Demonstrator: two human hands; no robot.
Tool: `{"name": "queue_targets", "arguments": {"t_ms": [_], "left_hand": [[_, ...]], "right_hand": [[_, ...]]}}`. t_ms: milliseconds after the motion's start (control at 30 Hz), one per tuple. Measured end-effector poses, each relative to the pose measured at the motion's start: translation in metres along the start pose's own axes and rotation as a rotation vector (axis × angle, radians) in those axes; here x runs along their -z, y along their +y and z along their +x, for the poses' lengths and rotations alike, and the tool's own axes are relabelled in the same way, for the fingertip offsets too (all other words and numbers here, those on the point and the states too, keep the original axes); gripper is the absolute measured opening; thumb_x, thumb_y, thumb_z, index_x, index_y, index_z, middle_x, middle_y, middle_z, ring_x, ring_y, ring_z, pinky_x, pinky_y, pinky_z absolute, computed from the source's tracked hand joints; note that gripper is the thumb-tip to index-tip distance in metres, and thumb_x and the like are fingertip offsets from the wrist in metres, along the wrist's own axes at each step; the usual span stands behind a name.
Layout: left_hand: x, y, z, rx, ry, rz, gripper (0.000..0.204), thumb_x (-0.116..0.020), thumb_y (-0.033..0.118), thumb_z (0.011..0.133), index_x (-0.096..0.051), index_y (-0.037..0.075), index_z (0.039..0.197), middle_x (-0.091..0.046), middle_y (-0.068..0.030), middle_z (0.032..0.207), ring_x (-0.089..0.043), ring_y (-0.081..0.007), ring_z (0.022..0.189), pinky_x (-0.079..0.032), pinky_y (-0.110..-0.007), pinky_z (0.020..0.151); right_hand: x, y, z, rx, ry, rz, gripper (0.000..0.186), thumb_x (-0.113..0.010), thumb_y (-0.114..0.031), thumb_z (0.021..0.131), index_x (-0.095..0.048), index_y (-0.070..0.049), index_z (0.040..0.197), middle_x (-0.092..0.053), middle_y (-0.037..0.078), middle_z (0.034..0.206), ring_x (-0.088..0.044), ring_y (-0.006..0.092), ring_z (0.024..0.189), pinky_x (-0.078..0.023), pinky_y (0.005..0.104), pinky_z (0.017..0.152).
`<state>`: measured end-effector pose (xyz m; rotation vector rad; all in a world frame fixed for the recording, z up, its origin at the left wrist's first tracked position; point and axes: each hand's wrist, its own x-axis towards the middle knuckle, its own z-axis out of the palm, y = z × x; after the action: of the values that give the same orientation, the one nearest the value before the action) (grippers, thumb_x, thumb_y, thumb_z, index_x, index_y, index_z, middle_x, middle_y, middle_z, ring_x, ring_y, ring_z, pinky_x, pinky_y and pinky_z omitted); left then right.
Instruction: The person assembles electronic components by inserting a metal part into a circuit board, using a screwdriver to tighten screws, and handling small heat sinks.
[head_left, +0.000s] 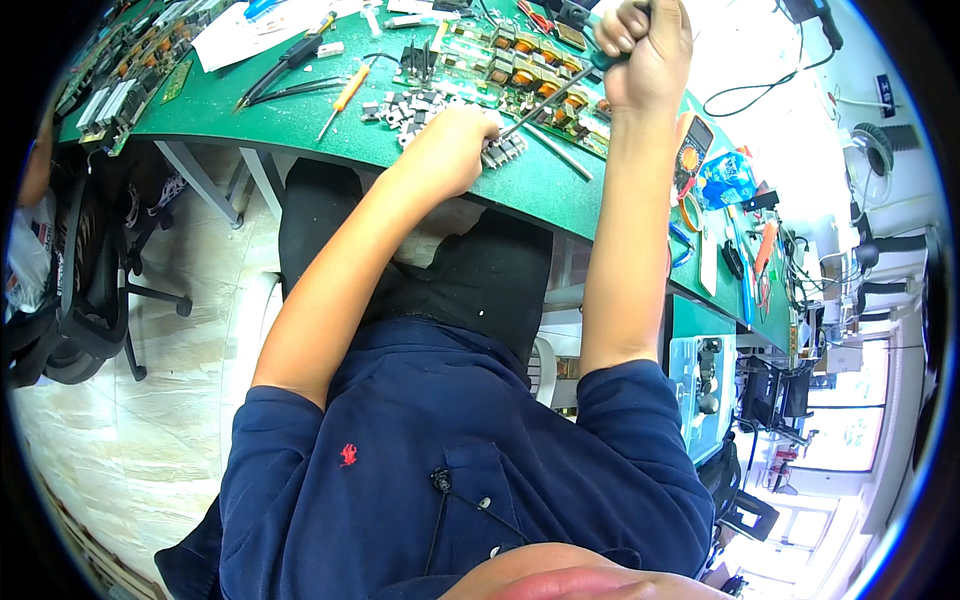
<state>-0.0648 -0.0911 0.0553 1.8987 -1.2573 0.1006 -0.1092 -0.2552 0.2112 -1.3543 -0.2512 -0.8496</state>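
While the right hand (648, 50) is wrapped fully around the dark green handle of a screwdriver (548, 102), the slim metal shaft slants down to the left hand (455, 145). The left hand's fingers are curled at a cluster of grey metal parts (506, 151) near the front edge of the table (230, 115); the fingertips are hidden, so whether they grip anything cannot be told.

Containers: a glossy, crinkled blue pouch (728, 180) lies at the right beside a multimeter (692, 150) with an orange face; the pouch's contents are not visible. Lower at the right, a pale-blue, box-shaped container (690, 400) shows dark, rounded items (709, 375), apparently within it.

Materials: the table surface is smooth and green. Blocky grey components (400, 112) form a loose pile left of the left hand. Beyond, a long circuit board (540, 75) carries rows of copper-coloured coils. A straight, cylindrical grey rod (560, 152) lies beside the grey metal parts.
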Motion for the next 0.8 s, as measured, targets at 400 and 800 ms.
{"name": "queue_targets", "arguments": {"t_ms": [400, 800], "left_hand": [[0.0, -0.004, 0.0, -0.053, 0.018, 0.016, 0.024, -0.059, -0.008, 0.081, -0.073, -0.001, 0.099, -0.069, -0.0243, 0.098, -0.066, -0.0434, 0.097, -0.054, -0.048, 0.086], [0.003, -0.014, 0.005, -0.104, -0.055, -0.041, 0.029, -0.059, -0.008, 0.081, -0.075, 0.0, 0.105, -0.07, -0.0211, 0.101, -0.067, -0.0403, 0.1, -0.053, -0.045, 0.089]], "right_hand": [[-0.024, 0.002, -0.005, -0.103, -0.592, 0.191, 0.035, -0.056, -0.038, 0.108, -0.053, -0.012, 0.085, -0.036, -0.004, 0.059, -0.03, 0.0063, 0.044, -0.023, 0.0228, 0.04], [-0.015, 0.009, 0.007, 0.216, 0.201, -0.496, 0.037, -0.054, -0.037, 0.109, -0.064, -0.003, 0.099, -0.049, -0.001, 0.069, -0.049, 0.0096, 0.059, -0.041, 0.0257, 0.051]]}}
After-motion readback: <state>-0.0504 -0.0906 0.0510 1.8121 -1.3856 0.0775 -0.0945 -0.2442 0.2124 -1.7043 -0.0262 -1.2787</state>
